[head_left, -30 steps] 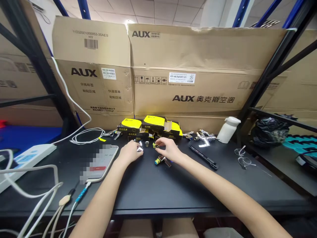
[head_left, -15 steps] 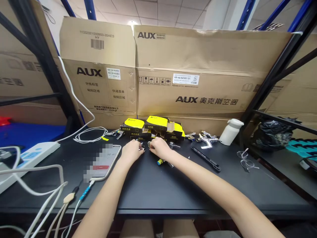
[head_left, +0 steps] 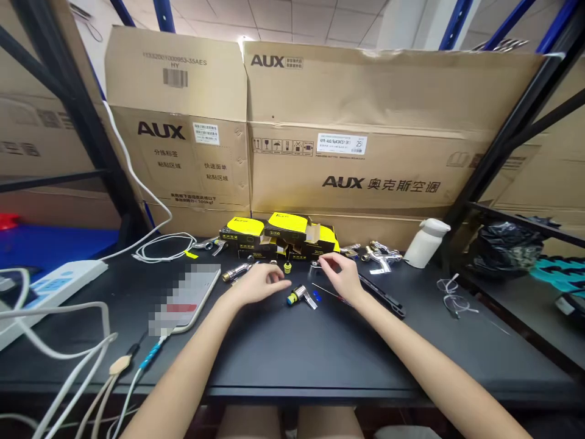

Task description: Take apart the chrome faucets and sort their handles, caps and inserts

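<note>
My left hand hovers above the table with its fingers apart and nothing in them. Just behind it lies a chrome tap body, partly hidden by the hand. My right hand has thumb and fingertips drawn together at a small chrome tap handle; what they pinch is too small to tell. Between the hands lies a chrome tap with a blue and yellow end. Small blue pieces sit beside it. Farther back stands a small yellow-green part. A thin screwdriver runs under my right hand.
Yellow-and-black boxes are stacked at the back before cardboard. More chrome taps, a white bottle, a black elongated tool and glasses lie right. A phone, cables and power strip occupy the left.
Both hands have moved apart, the left toward me and the right to the right. The yellow-green part, screwdriver and small blue pieces between them now show.
</note>
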### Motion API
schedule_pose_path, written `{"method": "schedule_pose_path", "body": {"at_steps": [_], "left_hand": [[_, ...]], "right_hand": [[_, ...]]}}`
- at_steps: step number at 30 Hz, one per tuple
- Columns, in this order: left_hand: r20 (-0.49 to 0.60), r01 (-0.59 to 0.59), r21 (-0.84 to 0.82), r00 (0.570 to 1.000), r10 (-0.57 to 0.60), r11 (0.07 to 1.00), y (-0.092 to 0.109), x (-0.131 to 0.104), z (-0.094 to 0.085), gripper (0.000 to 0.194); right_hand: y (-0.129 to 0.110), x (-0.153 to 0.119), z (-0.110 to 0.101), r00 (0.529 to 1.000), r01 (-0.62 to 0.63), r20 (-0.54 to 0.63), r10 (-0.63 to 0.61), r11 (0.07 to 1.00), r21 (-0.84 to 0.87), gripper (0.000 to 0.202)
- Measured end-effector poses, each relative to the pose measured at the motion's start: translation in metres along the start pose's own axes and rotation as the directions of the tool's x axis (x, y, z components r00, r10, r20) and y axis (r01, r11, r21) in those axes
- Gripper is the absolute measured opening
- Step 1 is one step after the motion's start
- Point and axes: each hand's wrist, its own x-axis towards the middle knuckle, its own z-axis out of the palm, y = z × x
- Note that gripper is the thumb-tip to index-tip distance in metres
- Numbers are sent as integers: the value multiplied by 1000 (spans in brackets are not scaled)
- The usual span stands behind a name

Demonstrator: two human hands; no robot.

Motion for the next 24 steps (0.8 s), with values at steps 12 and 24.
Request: {"method": "schedule_pose_path", "body": {"at_steps": [12,24], "left_hand": [[119,-105,-242,983,137,965,5,2,27,30],[137,-72,-327,983,122,942,8,2,20,28]], "right_hand": [[5,-13,-5,995,-53,83,52,999,13,18],[-5,-13,-10,945,-80,319,74,997,8,17]]}}
